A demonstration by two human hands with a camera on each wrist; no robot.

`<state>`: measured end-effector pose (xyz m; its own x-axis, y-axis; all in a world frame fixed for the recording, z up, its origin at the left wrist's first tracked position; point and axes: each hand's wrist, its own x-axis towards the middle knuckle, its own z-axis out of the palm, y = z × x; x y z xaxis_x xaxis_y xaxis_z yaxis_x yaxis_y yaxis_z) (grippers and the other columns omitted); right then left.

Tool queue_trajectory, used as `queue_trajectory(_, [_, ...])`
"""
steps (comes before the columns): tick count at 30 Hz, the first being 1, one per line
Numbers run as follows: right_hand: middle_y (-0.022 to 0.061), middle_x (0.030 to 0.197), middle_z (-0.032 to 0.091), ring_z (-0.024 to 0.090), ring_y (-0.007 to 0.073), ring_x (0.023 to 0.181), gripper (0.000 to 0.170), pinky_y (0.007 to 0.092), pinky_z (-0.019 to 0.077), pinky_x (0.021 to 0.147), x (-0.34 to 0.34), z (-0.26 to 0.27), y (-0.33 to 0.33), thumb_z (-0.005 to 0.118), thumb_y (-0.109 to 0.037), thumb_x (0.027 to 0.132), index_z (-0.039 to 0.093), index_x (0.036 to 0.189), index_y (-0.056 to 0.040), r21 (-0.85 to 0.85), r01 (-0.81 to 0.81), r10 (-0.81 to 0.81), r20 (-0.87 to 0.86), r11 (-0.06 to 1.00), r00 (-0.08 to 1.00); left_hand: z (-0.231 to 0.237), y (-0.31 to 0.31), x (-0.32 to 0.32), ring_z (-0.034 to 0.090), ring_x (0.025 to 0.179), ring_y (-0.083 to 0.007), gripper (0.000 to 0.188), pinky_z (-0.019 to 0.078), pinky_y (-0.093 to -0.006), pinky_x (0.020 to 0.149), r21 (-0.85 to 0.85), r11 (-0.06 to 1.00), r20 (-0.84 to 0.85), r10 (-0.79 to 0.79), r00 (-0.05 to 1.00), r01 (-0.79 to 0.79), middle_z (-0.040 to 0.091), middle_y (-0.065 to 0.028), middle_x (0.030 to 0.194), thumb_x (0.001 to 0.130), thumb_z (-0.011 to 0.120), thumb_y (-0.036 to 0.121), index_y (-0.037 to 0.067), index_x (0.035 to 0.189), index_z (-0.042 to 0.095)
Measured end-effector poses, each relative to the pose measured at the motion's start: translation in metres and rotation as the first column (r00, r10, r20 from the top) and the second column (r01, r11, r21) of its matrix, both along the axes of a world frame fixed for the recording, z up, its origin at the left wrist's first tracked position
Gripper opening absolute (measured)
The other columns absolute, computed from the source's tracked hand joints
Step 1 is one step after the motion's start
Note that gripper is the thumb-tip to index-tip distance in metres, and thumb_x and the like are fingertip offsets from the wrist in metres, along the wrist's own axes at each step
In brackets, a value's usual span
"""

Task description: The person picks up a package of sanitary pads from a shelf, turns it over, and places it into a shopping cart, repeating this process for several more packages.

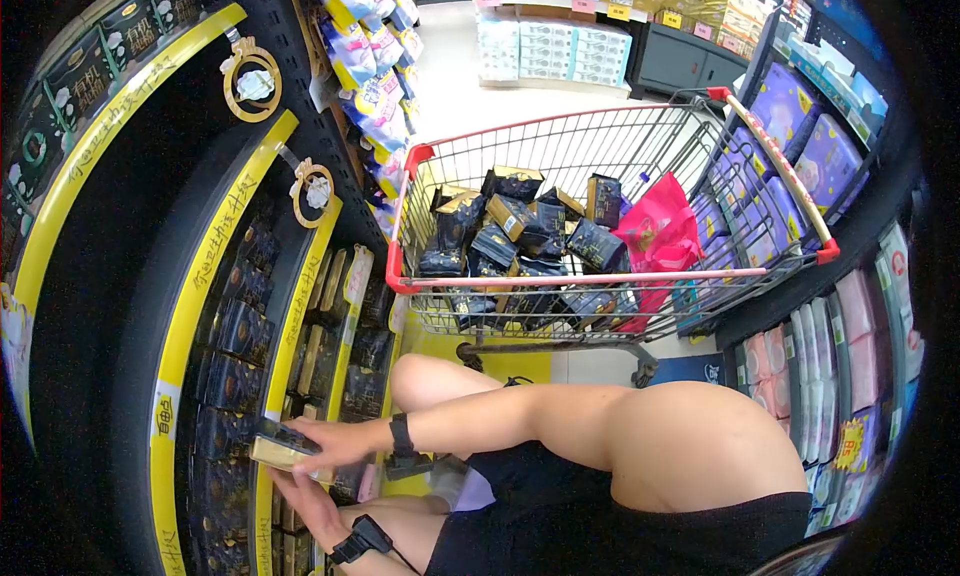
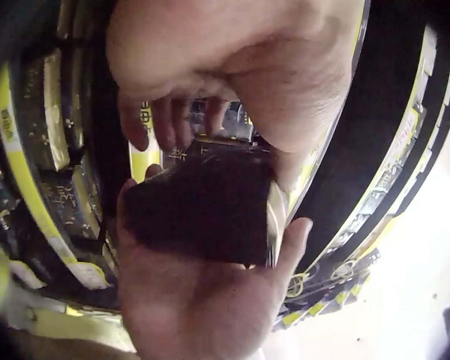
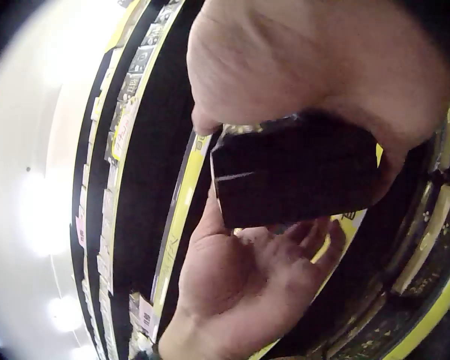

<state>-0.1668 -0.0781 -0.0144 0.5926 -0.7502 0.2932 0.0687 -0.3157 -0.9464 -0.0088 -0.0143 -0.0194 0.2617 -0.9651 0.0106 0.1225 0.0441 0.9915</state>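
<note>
Between both hands is a small boxy package with dark faces and a gold side, close in front of the shelf. My right hand holds it from the cart side, its fingers over the upper edge. From below, my left hand grips the same package. In the left wrist view the package shows its dark face, with the right palm under it. The right wrist view has the package dark too, the left palm beneath. Similar black packages stand in rows on the shelf.
A wire shopping cart with red corners stands ahead to the right, heaped with black-and-gold packages and a pink bag. Yellow-edged shelves rise on the left. Other stocked shelves line the right side.
</note>
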Motion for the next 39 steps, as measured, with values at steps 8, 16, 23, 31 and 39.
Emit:
queue_trajectory(8, [0.0216, 0.121, 0.045, 0.044, 0.0328, 0.113, 0.071, 0.039, 0.0356, 0.102, 0.013, -0.012, -0.005, 0.065, -0.046, 0.088, 0.042, 0.131, 0.005, -0.237, 0.152, -0.168, -0.05, 0.96, 0.985, -0.012, -0.006, 0.024, 0.04, 0.134, -0.0273, 0.072, 0.0329, -0.041, 0.111, -0.017, 0.995, -0.107, -0.1, 0.989, 0.098, 0.036, -0.0154, 0.148, 0.099, 0.052, 0.043, 0.004, 0.151, 0.022])
queue_trajectory(16, [0.0151, 0.109, 0.055, 0.053, 0.021, 0.104, 0.043, 0.0335, 0.043, 0.093, 0.016, -0.024, -0.022, 0.047, -0.029, 0.102, 0.042, 0.132, 0.0014, 0.212, 0.085, -0.113, 0.119, 0.973, 0.986, 0.02, 0.0, 0.013, 0.05, 0.117, -0.0215, 0.045, 0.0403, -0.0367, 0.099, -0.086, 0.992, -0.091, 0.081, 0.993, -0.089, 0.05, -0.0105, 0.129, 0.102, 0.049, 0.035, 0.005, 0.133, 0.041])
queue_trajectory(23, [0.0253, 0.145, 0.037, 0.042, 0.0312, 0.128, 0.078, 0.0367, 0.038, 0.105, 0.022, -0.036, -0.01, 0.05, -0.056, 0.095, 0.039, 0.139, 0.0083, 0.324, -0.068, 0.034, 0.109, 0.943, 0.993, 0.011, 0.003, 0.008, 0.042, 0.128, -0.0241, 0.057, 0.0344, -0.0368, 0.107, -0.025, 1.0, -0.007, -0.019, 1.0, 0.019, 0.041, -0.0139, 0.14, 0.099, 0.056, 0.023, 0.002, 0.144, 0.028])
queue_trajectory(31, [0.0198, 0.125, 0.051, 0.049, 0.0287, 0.118, 0.073, 0.0369, 0.0397, 0.102, 0.005, 0.003, -0.005, 0.058, -0.048, 0.094, 0.038, 0.14, 0.0058, 0.092, -0.08, 0.078, 0.03, 0.993, 0.997, -0.002, 0.002, 0.017, 0.04, 0.132, -0.0252, 0.076, 0.0317, -0.0409, 0.11, 0.05, 0.997, -0.099, -0.058, 0.993, 0.063, 0.037, -0.0165, 0.145, 0.095, 0.062, 0.038, 0.003, 0.15, 0.022])
queue_trajectory(39, [0.0133, 0.11, 0.058, 0.055, 0.0208, 0.101, 0.038, 0.034, 0.0466, 0.087, 0.015, -0.026, -0.018, 0.048, -0.023, 0.102, 0.045, 0.132, -0.0015, 0.112, 0.155, -0.168, 0.119, 0.982, 0.979, 0.019, 0.003, 0.016, 0.048, 0.121, -0.0231, 0.049, 0.0393, -0.0366, 0.103, -0.107, 0.994, -0.139, 0.019, 0.99, -0.035, 0.049, -0.0133, 0.13, 0.1, 0.054, 0.029, 0.002, 0.136, 0.036])
